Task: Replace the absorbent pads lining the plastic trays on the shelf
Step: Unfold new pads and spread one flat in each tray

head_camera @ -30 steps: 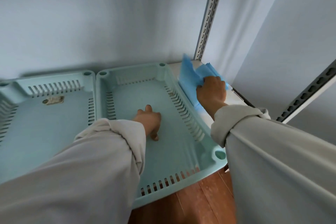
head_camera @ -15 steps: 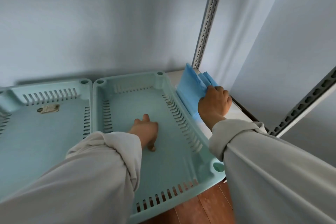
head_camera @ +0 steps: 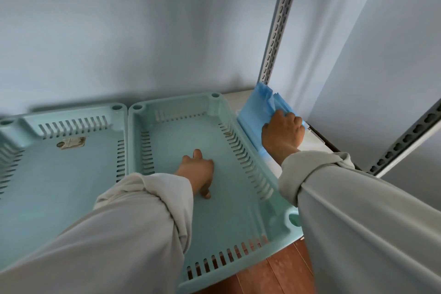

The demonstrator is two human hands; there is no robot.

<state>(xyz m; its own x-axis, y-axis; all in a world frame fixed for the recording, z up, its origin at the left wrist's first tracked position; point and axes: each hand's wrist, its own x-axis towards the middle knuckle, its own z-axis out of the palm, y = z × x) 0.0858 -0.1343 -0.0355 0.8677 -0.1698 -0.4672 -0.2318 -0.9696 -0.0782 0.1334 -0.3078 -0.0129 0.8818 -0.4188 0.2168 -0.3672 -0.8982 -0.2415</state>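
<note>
Blue pads [head_camera: 255, 112] thin, folded, at shelf [head_camera: 241, 98] right edge, clutched by right hand [head_camera: 282, 132]; left hand [head_camera: 198, 170] spread flat, empty, on smooth slotted plastic tray [head_camera: 238, 210].

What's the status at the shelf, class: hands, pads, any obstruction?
Left hand flat inside right tray. Right hand gripping blue pads beside it. Both trays bare; nothing blocking.
</note>
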